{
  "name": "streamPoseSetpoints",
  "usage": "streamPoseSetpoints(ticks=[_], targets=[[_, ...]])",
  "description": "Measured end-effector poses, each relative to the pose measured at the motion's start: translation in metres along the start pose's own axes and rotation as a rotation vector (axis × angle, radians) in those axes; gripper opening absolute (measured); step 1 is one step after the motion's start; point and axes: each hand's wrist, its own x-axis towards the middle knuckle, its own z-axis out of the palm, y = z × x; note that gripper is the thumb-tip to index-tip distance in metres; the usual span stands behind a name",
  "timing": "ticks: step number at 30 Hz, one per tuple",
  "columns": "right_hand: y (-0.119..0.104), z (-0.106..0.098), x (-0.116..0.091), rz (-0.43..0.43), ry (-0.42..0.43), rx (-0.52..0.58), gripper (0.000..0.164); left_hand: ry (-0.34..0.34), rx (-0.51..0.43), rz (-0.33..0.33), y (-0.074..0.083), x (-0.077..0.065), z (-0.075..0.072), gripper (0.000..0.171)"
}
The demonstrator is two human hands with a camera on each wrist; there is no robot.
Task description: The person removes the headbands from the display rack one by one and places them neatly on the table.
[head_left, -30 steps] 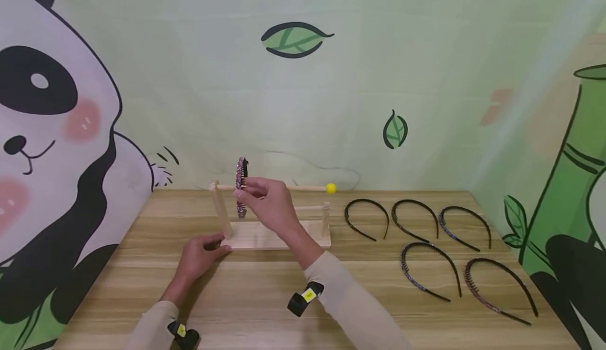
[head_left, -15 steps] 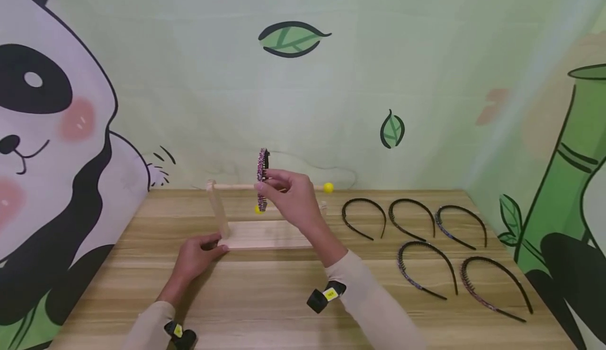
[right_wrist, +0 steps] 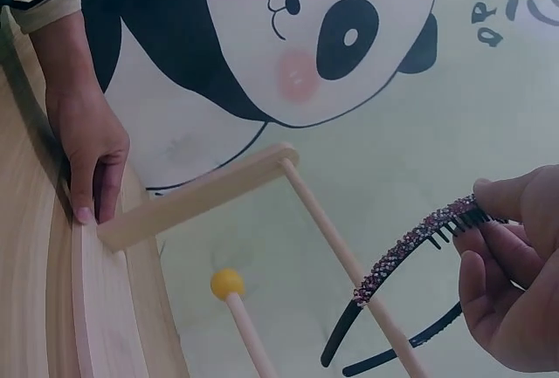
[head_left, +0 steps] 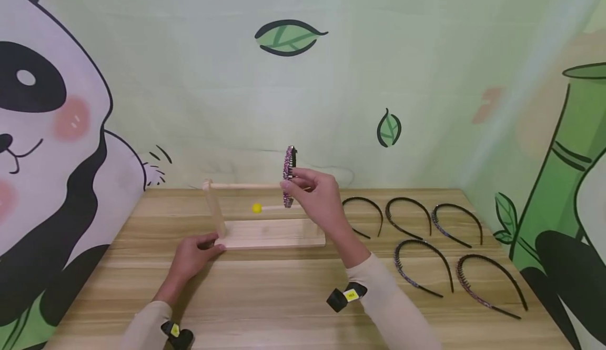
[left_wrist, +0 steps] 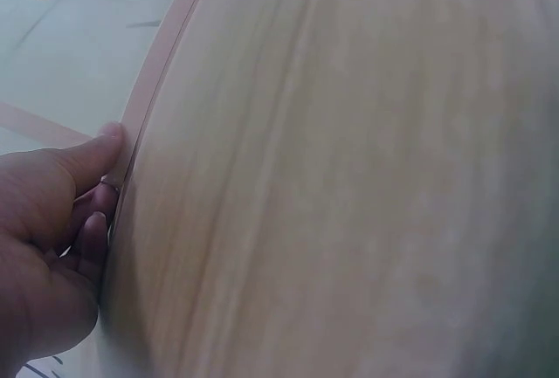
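Note:
My right hand pinches a headband near its top, between thumb and fingers. Purple-pink sparkling stones cover its outside, with black comb teeth inside and black ends. In the right wrist view the upper rod of a pale wooden stand runs between the headband's two arms. That rod's right end is behind my right hand in the head view. A lower rod ends in a yellow ball. My left hand grips the left end of the stand's base, thumb at the front edge.
Several dark headbands with toothed, sparkling sections lie on the wood-grain table to the right. Behind the table hangs a green backdrop with a panda, leaves and bamboo.
My right hand has moved rightward along the upper rod with the headband. The lower rod's yellow ball has come into view; the upper rod's ball is now hidden. My left hand stays on the base.

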Motion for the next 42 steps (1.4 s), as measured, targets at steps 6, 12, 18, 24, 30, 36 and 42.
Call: streamPoseSetpoints(ticks=[6, 12, 18, 24, 30, 36, 42], targets=[[0.002, -0.017, 0.0, 0.039, 0.048, -0.036, 0.042, -0.002, -0.003, -0.001, 0.001, 0.0, -0.001, 0.043], [0.005, -0.034, -0.001, 0.079, 0.08, -0.06, 0.043, -0.003, -0.003, -0.012, 0.002, 0.0, -0.001, 0.044], [0.009, -0.048, -0.005, 0.086, 0.097, -0.084, 0.045, -0.002, -0.004, -0.014, 0.002, 0.0, -0.001, 0.045], [0.012, -0.061, -0.013, 0.097, 0.114, -0.077, 0.046, -0.002, -0.002, -0.025, 0.001, 0.001, 0.0, 0.045], [0.017, -0.071, -0.02, 0.133, 0.12, -0.066, 0.045, -0.007, -0.007, -0.044, 0.002, 0.0, 0.001, 0.045], [0.022, -0.077, -0.026, 0.166, 0.133, -0.088, 0.044, -0.008, -0.005, -0.041, 0.003, 0.0, 0.0, 0.046], [0.026, -0.082, -0.03, 0.166, 0.151, -0.083, 0.042, -0.012, -0.01, -0.048, 0.003, -0.001, 0.0, 0.045]])
